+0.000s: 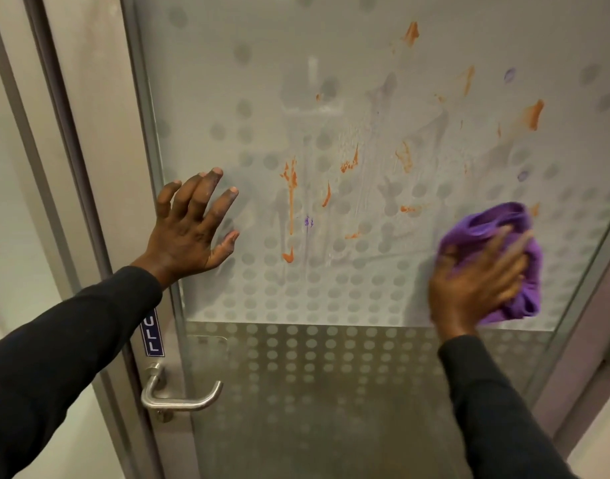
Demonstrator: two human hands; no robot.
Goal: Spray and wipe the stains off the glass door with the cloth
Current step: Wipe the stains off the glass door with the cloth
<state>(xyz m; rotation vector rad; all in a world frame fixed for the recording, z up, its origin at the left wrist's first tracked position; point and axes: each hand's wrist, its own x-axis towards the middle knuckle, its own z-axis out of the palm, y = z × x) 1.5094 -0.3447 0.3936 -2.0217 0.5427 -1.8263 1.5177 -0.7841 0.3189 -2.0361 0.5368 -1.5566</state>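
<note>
Frosted glass door (383, 81) with a grey dot pattern is seen close up, framed in metal. Orange stains (290, 188) are scattered across the upper and middle glass: a long vertical drip left of centre, smaller streaks and blobs toward centre and upper right. A few small purple marks (309, 221) are also visible, one just beside the long drip, two more at upper right. Wet, smeared patches are seen between the stains. Left hand (193, 229) is laid flat against the glass near the left frame edge, fingers spread wide and extended, nothing gripped; fingertips look slightly dusted with pigment. Right hand (476, 281) is pressed on a bunched purple cloth (503, 229) against the glass at lower right, fingers extended over the cloth and partly curled into it; hand and cloth are motion-blurred, so exact grip cannot be fully resolved. Cloth is in contact with the glass, just above the boundary where the frosted band ends and the darker dotted lower panel begins. One orange mark is seen just beside the cloth's upper right edge. Both arms are covered by black sleeves (54, 357). A steel lever handle (179, 399) is mounted low on the left stile, below a blue label (152, 335) partly hidden by the left sleeve, letters "ULL" readable. No spray bottle is in view.
</note>
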